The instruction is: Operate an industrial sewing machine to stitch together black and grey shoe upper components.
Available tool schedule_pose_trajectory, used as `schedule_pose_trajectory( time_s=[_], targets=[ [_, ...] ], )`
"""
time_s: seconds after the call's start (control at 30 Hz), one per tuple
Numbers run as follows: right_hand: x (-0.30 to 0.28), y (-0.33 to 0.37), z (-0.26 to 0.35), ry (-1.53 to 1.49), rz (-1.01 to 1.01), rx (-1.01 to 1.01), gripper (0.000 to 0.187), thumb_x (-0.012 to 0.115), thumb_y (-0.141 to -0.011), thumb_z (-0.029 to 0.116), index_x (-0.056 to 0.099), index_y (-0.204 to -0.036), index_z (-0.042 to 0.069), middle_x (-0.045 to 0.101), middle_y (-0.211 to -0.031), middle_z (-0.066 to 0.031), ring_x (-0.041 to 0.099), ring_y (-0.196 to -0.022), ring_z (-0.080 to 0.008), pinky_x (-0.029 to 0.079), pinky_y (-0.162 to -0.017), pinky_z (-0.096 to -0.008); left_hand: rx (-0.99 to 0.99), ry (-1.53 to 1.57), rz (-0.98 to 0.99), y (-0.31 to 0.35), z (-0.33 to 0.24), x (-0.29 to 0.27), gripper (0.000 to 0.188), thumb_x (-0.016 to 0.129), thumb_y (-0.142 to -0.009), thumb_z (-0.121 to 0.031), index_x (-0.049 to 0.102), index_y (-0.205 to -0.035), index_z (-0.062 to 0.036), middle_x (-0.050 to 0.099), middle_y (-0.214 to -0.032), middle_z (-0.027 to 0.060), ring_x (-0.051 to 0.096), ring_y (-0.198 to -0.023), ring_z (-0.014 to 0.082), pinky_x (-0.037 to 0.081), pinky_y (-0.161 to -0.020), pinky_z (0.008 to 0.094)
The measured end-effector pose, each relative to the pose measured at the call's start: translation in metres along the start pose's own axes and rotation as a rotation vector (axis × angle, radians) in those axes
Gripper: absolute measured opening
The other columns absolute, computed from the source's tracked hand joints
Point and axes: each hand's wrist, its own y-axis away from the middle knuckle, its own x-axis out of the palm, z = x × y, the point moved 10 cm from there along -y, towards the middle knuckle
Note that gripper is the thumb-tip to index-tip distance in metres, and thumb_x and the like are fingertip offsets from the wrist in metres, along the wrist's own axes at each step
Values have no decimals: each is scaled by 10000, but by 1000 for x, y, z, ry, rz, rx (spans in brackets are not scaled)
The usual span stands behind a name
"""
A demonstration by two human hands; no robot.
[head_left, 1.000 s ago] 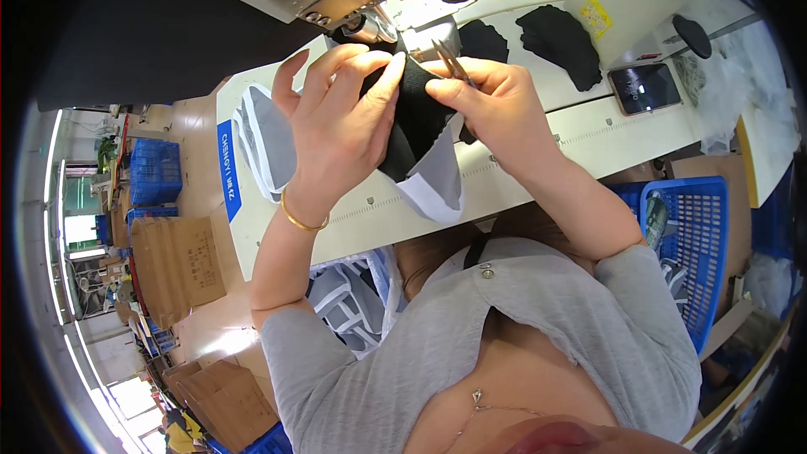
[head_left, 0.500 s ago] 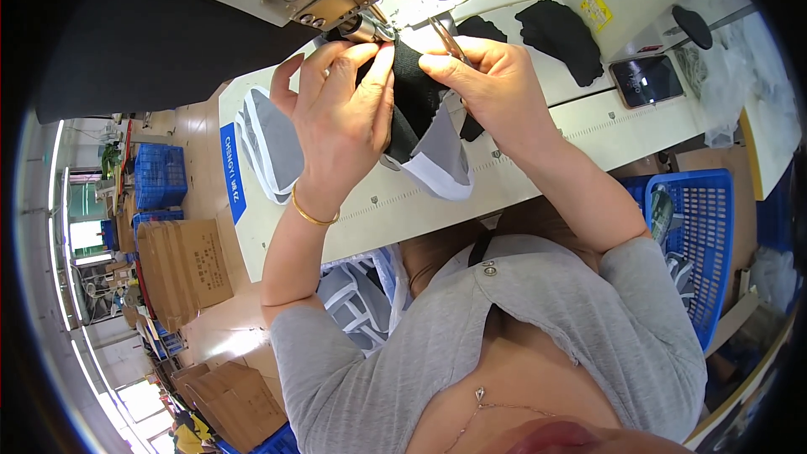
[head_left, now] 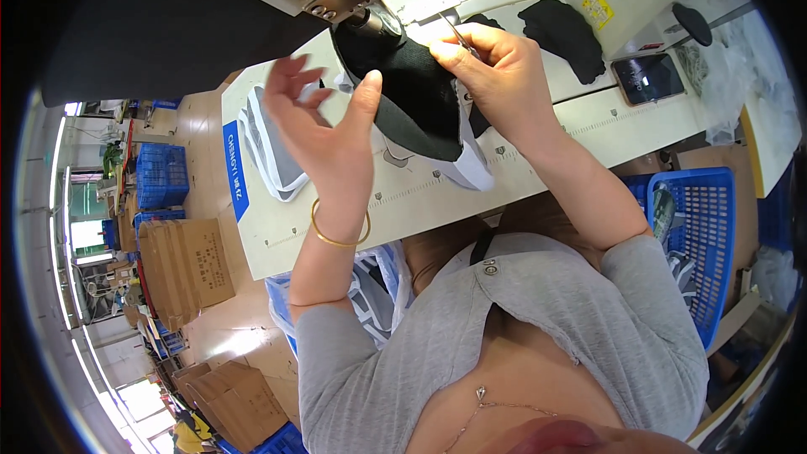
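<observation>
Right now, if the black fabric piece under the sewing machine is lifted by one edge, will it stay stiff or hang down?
The black fabric piece would probably hang down: it already curves and drapes over the table edge. It looks thin, so likely light. The right hand pinches it with fingertips alone, which suggests it is not slippery; the left hand hovers open beside it.

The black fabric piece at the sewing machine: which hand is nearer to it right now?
Right. The right hand rests against the black fabric piece at its upper right edge, holding small snips there. The left hand is open beside its left edge, only the thumb reaching it.
</observation>
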Motion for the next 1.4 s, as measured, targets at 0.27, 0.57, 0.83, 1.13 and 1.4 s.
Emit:
schedule_pose_trajectory(
  time_s=[0.27, 0.57, 0.83, 1.13, 1.4],
  targets=[
    [-4, -2, 6, 149, -28, -58, 180, 704, -870, 130, 698, -949, -31, 657, -731, 23, 532, -671, -7, 442, -615, -190, -353, 381, 266, -2, 36, 29, 579, 652, -772, 16, 434, -1306, 70, 559, -1134, 111, 557, -964, 136, 505, -846, 249],
    [20, 14, 9, 204, 108, -132, 162, 699, -824, 115, 661, -930, -2, 666, -754, -111, 585, -637, -159, 474, -619, -293, -298, 247, 238, -11, 39, -2, 346, 636, -860, 49, 609, -1203, 78, 659, -1054, 70, 611, -938, 103, 479, -852, 236],
    [63, 84, 18, 679, 217, -819, 381, 652, -735, 120, 638, -1115, 91, 602, -997, -38, 625, -764, -152, 509, -525, -252, -528, 201, 593, 75, 33, -15, 313, 574, -854, 123, 646, -1153, 67, 612, -982, 36, 595, -916, 86, 465, -818, 216],
    [13, 118, -33, 586, 701, -588, 270, 725, -653, 44, 636, -908, 47, 620, -972, -42, 634, -775, -186, 523, -593, -291, -523, 90, 592, 89, 61, -19, 313, 562, -846, 86, 661, -1139, 32, 597, -904, 19, 555, -793, 71, 457, -733, 222],
    [38, 91, -23, 411, 379, -407, 253, 731, -742, -36, 657, -978, 17, 666, -971, -73, 643, -741, -220, 533, -668, -298, -321, -136, 731, 104, 18, 19, 333, 563, -795, 100, 661, -1105, 27, 543, -879, 68, 552, -765, 157, 459, -723, 258]
  ],
)
